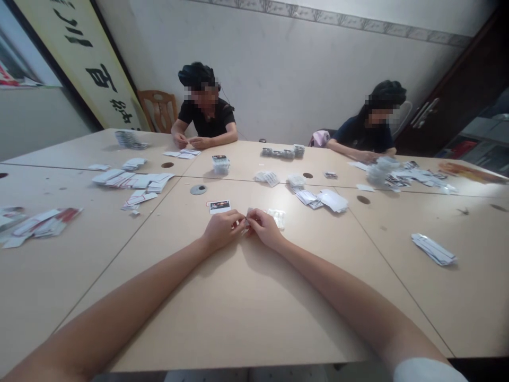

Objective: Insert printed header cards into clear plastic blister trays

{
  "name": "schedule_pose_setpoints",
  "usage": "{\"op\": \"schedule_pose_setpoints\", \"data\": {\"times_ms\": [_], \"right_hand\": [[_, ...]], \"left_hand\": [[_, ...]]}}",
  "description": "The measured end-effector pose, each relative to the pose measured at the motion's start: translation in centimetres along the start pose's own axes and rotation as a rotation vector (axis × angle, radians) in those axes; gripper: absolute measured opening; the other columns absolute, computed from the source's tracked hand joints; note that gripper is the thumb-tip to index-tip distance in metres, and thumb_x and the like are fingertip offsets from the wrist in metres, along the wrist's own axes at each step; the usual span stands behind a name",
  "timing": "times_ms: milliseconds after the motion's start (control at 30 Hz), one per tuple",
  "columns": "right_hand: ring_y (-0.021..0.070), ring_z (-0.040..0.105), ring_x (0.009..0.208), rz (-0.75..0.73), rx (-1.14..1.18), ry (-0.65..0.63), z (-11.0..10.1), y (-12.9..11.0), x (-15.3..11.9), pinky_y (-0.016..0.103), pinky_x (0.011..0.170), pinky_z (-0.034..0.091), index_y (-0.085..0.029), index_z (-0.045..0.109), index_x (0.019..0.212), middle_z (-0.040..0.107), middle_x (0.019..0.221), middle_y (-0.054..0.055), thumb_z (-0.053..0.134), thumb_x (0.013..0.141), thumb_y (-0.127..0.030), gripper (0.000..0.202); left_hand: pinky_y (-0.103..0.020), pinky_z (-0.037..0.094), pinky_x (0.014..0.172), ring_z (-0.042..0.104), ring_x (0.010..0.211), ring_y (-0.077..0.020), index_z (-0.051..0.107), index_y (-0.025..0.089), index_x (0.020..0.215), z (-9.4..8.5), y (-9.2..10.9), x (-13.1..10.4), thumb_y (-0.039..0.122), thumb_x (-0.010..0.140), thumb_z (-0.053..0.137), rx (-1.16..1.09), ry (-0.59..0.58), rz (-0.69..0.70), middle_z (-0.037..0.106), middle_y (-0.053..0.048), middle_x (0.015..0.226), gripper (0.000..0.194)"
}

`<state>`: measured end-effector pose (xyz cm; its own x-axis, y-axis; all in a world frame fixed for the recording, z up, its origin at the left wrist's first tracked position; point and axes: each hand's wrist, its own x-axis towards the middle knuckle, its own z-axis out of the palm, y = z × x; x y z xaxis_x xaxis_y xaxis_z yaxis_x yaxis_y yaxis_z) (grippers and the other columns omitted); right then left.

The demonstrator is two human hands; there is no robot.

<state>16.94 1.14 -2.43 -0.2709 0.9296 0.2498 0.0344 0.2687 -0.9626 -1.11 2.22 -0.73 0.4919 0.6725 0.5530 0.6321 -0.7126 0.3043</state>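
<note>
Both my hands meet over the middle of the table, fingertips nearly touching. My left hand (226,228) is closed in a pinch, and my right hand (263,225) pinches from the other side. What lies between the fingers is small and mostly hidden; I cannot make out its kind. Just beyond my left hand lies a white card with a dark printed picture (220,206). A clear plastic blister-like piece (277,218) rests on the table behind my right hand, partly covered by it.
Stacks of white cards (133,179) lie left, more white packets (333,201) right of centre. A clear box (220,165) stands ahead. A bundle of strips (433,249) lies far right. Two people sit across the table (238,318), handling cards and a heap of plastic packets (384,172).
</note>
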Motion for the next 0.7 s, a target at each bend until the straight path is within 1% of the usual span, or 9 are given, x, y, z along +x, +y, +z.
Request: {"op": "schedule_pose_setpoints", "data": {"times_ms": [167,400,600,700], "right_hand": [[0.0163,0.065,0.06,0.017,0.009,0.01,-0.05,0.14,0.02,0.032,0.06,0.056,-0.024,0.053,0.083,0.06,0.073,-0.002,0.055,0.088,-0.031,0.009],[0.0161,0.066,0.059,0.025,0.014,0.004,-0.14,0.09,-0.02,0.032,0.061,0.055,-0.024,0.053,0.083,0.061,0.073,-0.002,0.056,0.088,-0.032,0.01],[0.015,0.065,0.058,0.028,0.02,0.005,-0.14,0.23,0.09,0.031,0.06,0.055,-0.024,0.053,0.083,0.06,0.073,-0.002,0.058,0.087,-0.035,0.013],[0.0143,0.064,0.059,0.027,0.037,0.025,-0.22,0.19,0.1,0.03,0.059,0.055,-0.023,0.053,0.083,0.06,0.073,-0.003,0.058,0.086,-0.035,0.013]], "left_hand": [[-0.025,0.041,0.06,0.057,0.058,-0.0115,0.067,0.018,0.073,0.18,-0.07,0.04,0.023,0.091,0.052,0.03,0.011,0.008,0.068,-0.003,0.072,0.024],[-0.025,0.043,0.061,0.06,0.061,-0.0123,0.068,0.018,0.076,0.24,-0.12,-0.01,0.024,0.092,0.051,0.009,-0.001,-0.017,0.071,-0.004,0.077,0.025],[-0.025,0.043,0.061,0.06,0.061,-0.0124,0.068,0.018,0.074,0.17,-0.01,0.07,0.023,0.09,0.052,-0.007,-0.01,-0.04,0.07,-0.003,0.076,0.023],[-0.025,0.044,0.061,0.06,0.06,-0.0122,0.068,0.018,0.075,0.16,0.01,0.05,0.023,0.09,0.053,-0.014,-0.005,-0.06,0.07,-0.003,0.075,0.022]]}}
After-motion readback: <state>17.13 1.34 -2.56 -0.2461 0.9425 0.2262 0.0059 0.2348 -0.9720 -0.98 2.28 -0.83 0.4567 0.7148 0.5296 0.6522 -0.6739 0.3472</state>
